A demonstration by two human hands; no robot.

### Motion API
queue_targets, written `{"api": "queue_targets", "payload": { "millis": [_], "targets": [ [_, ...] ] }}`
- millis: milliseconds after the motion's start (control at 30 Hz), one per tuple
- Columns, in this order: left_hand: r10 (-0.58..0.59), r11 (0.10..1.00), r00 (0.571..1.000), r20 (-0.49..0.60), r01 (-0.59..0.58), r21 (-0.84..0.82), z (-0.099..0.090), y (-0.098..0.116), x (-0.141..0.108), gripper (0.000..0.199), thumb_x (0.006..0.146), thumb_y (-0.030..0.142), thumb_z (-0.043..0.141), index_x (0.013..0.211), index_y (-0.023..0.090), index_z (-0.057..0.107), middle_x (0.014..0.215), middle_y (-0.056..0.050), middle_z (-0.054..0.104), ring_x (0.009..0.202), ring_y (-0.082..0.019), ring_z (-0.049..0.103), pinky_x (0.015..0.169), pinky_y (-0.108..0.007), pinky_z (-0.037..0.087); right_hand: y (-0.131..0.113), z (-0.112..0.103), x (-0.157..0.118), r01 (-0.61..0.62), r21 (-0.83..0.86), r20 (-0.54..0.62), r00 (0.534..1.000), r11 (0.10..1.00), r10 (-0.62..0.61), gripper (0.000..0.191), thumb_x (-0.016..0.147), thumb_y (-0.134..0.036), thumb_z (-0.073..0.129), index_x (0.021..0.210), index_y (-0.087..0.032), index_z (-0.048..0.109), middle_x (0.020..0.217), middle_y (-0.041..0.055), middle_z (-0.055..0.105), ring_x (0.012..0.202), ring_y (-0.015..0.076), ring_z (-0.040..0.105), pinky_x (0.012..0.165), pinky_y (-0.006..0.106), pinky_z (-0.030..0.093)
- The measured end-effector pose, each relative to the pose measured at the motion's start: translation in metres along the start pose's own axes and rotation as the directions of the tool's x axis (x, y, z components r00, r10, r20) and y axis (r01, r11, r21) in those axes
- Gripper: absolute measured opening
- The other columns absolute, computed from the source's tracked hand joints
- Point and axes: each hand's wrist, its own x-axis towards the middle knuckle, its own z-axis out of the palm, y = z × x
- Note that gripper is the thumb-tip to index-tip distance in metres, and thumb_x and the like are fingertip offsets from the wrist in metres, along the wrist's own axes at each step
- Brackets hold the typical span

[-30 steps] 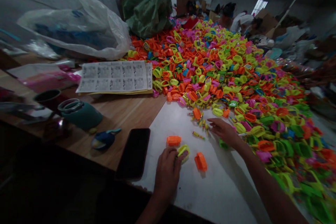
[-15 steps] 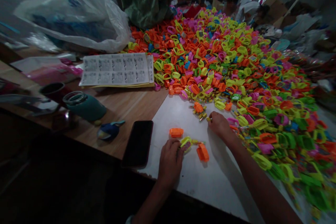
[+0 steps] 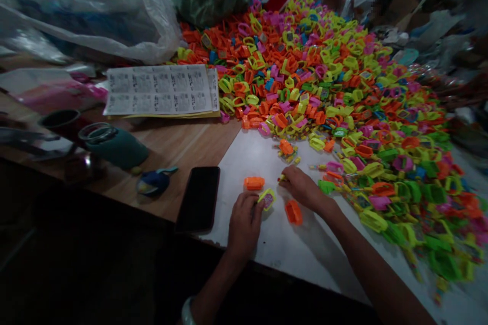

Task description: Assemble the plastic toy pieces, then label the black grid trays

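Observation:
My left hand (image 3: 245, 221) is closed on a yellow plastic piece (image 3: 268, 199) with a pinkish middle, just above the white board (image 3: 274, 249). To its right, my right hand (image 3: 299, 185) pinches a small yellow stick-like item (image 3: 282, 178), mostly covered by the fingers. One orange piece (image 3: 254, 183) lies above my left hand, and another orange piece (image 3: 293, 212) rests below my right hand. A small cluster with an orange piece (image 3: 285, 148) sits beyond my right hand.
A large heap of coloured plastic pieces (image 3: 305, 81) spreads across the back and right. On the left are a black phone (image 3: 198, 199), a blue item (image 3: 153, 183), a teal jar (image 3: 118, 146), label sheets (image 3: 160, 90) and a clear bag (image 3: 114, 15). People are in the background.
My right hand has come back from the heap's edge towards my left hand, with a small yellow item in its fingers. The yellow piece at my left hand is tilted up more. The view has shifted slightly.

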Motion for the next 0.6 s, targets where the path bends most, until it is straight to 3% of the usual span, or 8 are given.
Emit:
{"api": "queue_targets", "payload": {
  "millis": [100, 200, 300, 400, 500, 600],
  "targets": [
    [-0.015, 0.996, 1.000, 0.025, 0.017, -0.091, -0.005, 0.003, -0.001, 0.021, 0.091, 0.031, 0.041, 0.086, 0.019, 0.057, 0.098, -0.006, 0.058, 0.096, -0.017, 0.055, 0.086, -0.032, 0.043, -0.003, -0.007, -0.013, -0.052, 0.156, -0.024, 0.998, 0.986, 0.057, 0.010, 0.091, -0.027, 0.041, 0.095, -0.019, 0.046, 0.084, 0.0029, 0.058, 0.074, 0.0144, 0.056, 0.068, 0.027, 0.044],
    [-0.029, 0.982, 0.994, 0.109, 0.049, -0.181, -0.011, 0.007, -0.002, 0.022, 0.092, 0.030, 0.039, 0.089, 0.019, 0.058, 0.094, -0.005, 0.060, 0.090, -0.016, 0.057, 0.080, -0.029, 0.045, -0.015, -0.014, -0.038, -0.052, 0.348, -0.012, 0.998, 0.936, 0.060, 0.017, 0.090, -0.030, 0.045, 0.105, -0.021, 0.047, 0.084, 0.0006, 0.060, 0.073, 0.0129, 0.058, 0.066, 0.025, 0.045],
    [0.041, 0.972, 0.979, 0.201, 0.008, -0.233, -0.013, 0.016, -0.002, 0.022, 0.090, 0.029, 0.042, 0.088, 0.018, 0.060, 0.094, -0.006, 0.060, 0.090, -0.016, 0.056, 0.081, -0.029, 0.045, -0.030, -0.017, -0.061, 0.029, 0.371, 0.009, 0.999, 0.928, -0.035, 0.028, 0.087, -0.031, 0.054, 0.113, -0.023, 0.050, 0.098, 0.0029, 0.060, 0.081, 0.0136, 0.056, 0.070, 0.025, 0.044],
    [0.057, 0.963, 0.970, 0.238, 0.009, -0.268, -0.012, 0.026, -0.002, 0.021, 0.089, 0.030, 0.045, 0.085, 0.017, 0.062, 0.095, -0.006, 0.060, 0.093, -0.017, 0.056, 0.084, -0.030, 0.044, -0.038, -0.018, -0.072, 0.072, 0.372, 0.042, 0.995, 0.925, -0.094, 0.018, 0.086, -0.031, 0.055, 0.102, -0.022, 0.055, 0.092, 0.0018, 0.059, 0.079, 0.0131, 0.055, 0.069, 0.024, 0.043],
    [-0.069, 0.930, 0.959, 0.276, 0.162, -0.330, -0.011, 0.035, -0.001, 0.022, 0.088, 0.033, 0.046, 0.083, 0.017, 0.061, 0.095, -0.006, 0.061, 0.085, -0.016, 0.056, 0.079, -0.029, 0.045, -0.037, -0.017, -0.076, 0.069, 0.349, -0.026, 0.998, 0.935, -0.064, 0.008, 0.086, -0.028, 0.056, 0.090, -0.021, 0.055, 0.083, 0.0003, 0.056, 0.075, 0.0126, 0.053, 0.067, 0.023, 0.042],
    [-0.198, 0.819, 0.931, 0.305, 0.329, -0.471, -0.013, 0.043, -0.001, 0.024, 0.087, 0.036, 0.047, 0.101, 0.018, 0.056, 0.108, -0.006, 0.060, 0.076, -0.013, 0.056, 0.075, -0.030, 0.048, -0.034, -0.015, -0.080, 0.114, 0.315, -0.149, 0.986, 0.942, -0.070, 0.003, 0.087, -0.023, 0.054, 0.088, -0.021, 0.054, 0.083, 0.0009, 0.054, 0.074, 0.0129, 0.052, 0.066, 0.024, 0.042]
  ]
}}
